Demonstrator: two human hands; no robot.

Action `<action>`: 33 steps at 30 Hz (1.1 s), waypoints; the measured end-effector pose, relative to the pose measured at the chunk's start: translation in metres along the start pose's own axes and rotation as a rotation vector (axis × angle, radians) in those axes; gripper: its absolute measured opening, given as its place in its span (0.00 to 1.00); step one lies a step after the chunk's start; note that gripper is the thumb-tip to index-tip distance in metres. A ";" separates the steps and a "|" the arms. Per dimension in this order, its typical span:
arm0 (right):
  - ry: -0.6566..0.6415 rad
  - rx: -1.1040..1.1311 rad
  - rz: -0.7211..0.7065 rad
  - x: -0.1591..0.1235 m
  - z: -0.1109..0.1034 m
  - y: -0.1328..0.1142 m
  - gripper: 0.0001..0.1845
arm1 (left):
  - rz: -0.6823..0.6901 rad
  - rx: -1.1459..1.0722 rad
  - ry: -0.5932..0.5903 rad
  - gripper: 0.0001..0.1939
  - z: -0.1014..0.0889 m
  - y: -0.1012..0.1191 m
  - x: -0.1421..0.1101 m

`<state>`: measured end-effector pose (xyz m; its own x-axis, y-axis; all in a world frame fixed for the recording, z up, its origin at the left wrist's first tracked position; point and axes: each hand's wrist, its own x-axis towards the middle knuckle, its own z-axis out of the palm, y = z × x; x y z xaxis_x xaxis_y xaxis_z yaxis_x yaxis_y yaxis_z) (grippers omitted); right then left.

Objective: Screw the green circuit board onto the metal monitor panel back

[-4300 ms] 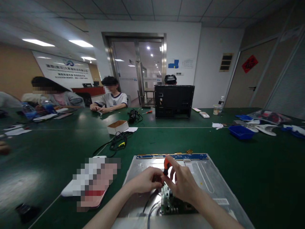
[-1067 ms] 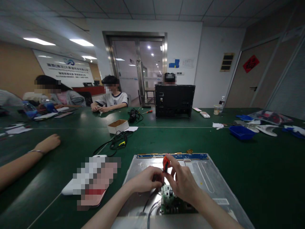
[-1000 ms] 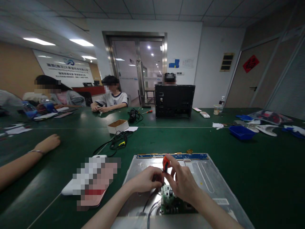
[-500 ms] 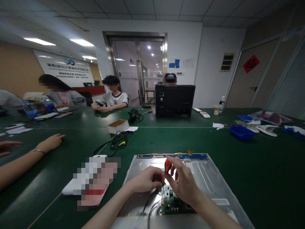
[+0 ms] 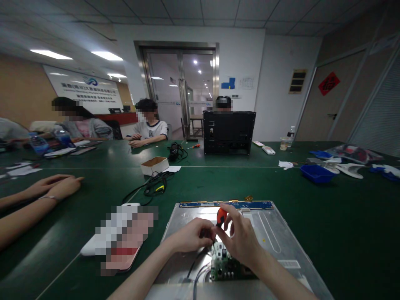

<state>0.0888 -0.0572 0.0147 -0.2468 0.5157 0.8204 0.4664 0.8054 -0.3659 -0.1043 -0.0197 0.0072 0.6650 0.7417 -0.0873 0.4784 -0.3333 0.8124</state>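
Screwdriver [image 5: 221,216], partly hidden by right fingers [image 5: 231,212], has white box [image 5: 150,170] beyond.

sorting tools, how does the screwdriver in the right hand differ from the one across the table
The held screwdriver points downward in the right hand; the far screwdriver lies on the table. The held screwdriver's shaft is mostly hidden; the far screwdriver's shows. Both handles show orange.

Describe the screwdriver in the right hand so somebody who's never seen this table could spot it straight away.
On the green table, find the large silver panel. By its green circuit board, the right hand holds the screwdriver roughly upright. Its orange-and-black handle sits between fingers, while the other orange-handled screwdriver lies beside the black casing.
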 end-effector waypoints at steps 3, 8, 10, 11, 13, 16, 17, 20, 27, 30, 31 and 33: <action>-0.019 0.031 0.000 0.001 0.001 0.001 0.23 | -0.006 -0.029 -0.018 0.05 -0.001 0.001 0.001; -0.065 0.000 -0.010 0.002 0.000 -0.003 0.28 | -0.029 -0.038 -0.017 0.05 -0.001 0.000 0.003; -0.073 -0.004 -0.016 0.002 -0.001 -0.003 0.30 | -0.023 -0.029 -0.017 0.06 0.000 -0.002 0.003; -0.076 0.001 -0.014 0.002 -0.001 -0.003 0.31 | -0.017 -0.023 -0.018 0.06 0.000 -0.003 0.003; -0.075 0.009 -0.005 0.001 -0.002 -0.002 0.31 | -0.012 -0.011 -0.023 0.07 0.000 -0.004 0.002; -0.055 -0.009 0.005 -0.001 -0.002 -0.001 0.29 | -0.025 0.007 -0.033 0.06 0.000 -0.003 0.002; -0.043 -0.016 0.003 -0.001 -0.002 0.000 0.28 | -0.030 0.006 -0.030 0.06 -0.001 -0.002 0.002; -0.023 0.002 -0.018 -0.001 0.000 0.002 0.24 | -0.034 -0.003 -0.016 0.06 -0.001 0.001 0.001; -0.023 0.031 0.000 0.000 0.000 0.004 0.27 | -0.017 -0.012 -0.017 0.05 -0.002 0.006 0.001; -0.017 0.007 0.022 -0.001 0.001 0.004 0.30 | -0.012 0.008 -0.006 0.05 -0.001 0.006 0.000; -0.014 0.001 0.025 -0.001 0.001 0.003 0.31 | -0.008 0.014 -0.004 0.05 -0.001 0.006 0.000; -0.009 -0.003 0.027 0.000 0.001 0.002 0.33 | 0.000 0.017 -0.004 0.05 0.000 0.006 -0.001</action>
<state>0.0890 -0.0549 0.0130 -0.2416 0.5400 0.8062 0.4757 0.7901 -0.3866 -0.1019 -0.0222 0.0127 0.6668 0.7398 -0.0897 0.4886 -0.3431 0.8022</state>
